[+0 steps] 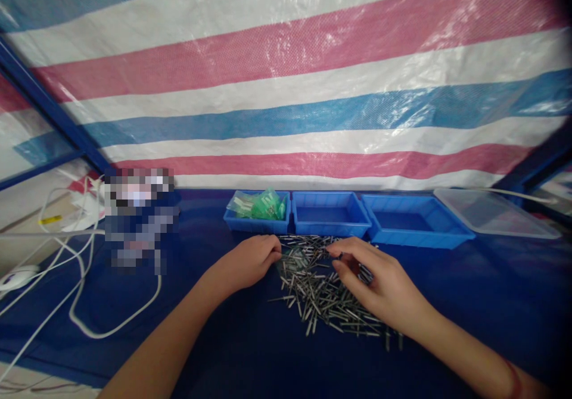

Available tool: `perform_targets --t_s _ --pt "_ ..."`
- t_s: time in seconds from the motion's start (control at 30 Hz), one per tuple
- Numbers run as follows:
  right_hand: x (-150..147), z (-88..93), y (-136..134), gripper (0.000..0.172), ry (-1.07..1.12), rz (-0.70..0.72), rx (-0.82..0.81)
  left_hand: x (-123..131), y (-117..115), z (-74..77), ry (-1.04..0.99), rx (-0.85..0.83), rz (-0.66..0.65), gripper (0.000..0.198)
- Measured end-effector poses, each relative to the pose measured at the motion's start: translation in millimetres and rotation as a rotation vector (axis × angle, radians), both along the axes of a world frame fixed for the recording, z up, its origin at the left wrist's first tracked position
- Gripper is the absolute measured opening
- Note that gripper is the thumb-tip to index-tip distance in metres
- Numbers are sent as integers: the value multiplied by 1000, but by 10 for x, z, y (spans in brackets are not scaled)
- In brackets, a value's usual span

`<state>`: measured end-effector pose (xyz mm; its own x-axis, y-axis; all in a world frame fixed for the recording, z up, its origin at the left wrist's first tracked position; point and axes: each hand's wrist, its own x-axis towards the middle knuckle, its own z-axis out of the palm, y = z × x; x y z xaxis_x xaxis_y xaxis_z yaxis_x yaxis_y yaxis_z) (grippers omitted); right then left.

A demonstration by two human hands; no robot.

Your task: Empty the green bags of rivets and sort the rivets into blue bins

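A loose pile of slim metal pins, resembling blind rivets [330, 301], lies on the blue tabletop between my hands. At the pile's left edge, my left hand [257, 260] is closed, thumb against fingers. It pinches what looks like a small clear plastic bag [295, 260], spread over some of the pins. My right hand [375, 271] is over the right side of the pile, fingers curled and thumb apart from the index finger. I see nothing between those two tips; the other fingertips are partly hidden.
Behind the pile stand three blue bins: the left bin [258, 225] with green and clear bags [268, 204], the middle bin [330, 230], and the right bin [417, 238]. A clear lid [496, 213] lies at right. White cables [83, 268] and a blurred-out patch are at left.
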<state>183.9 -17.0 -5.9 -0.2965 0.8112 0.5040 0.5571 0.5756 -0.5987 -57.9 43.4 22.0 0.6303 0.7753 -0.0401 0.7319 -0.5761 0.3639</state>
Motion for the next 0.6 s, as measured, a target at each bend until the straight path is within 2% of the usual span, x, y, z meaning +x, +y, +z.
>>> perform_targets --t_s 0.13,0.27,0.47,0.6 --pt "7 -4 7 17 -15 10 -6 -18 -6 4 -40 -31 1 14" --pt "6 -13 11 19 -40 34 -23 -19 -11 -18 -69 -97 -23 34" --pt "14 -35 30 22 -46 44 -11 22 -8 -86 -120 -33 -14 33" --pt "6 -39 29 21 -67 62 4 54 11 -94 -244 25 70 36"
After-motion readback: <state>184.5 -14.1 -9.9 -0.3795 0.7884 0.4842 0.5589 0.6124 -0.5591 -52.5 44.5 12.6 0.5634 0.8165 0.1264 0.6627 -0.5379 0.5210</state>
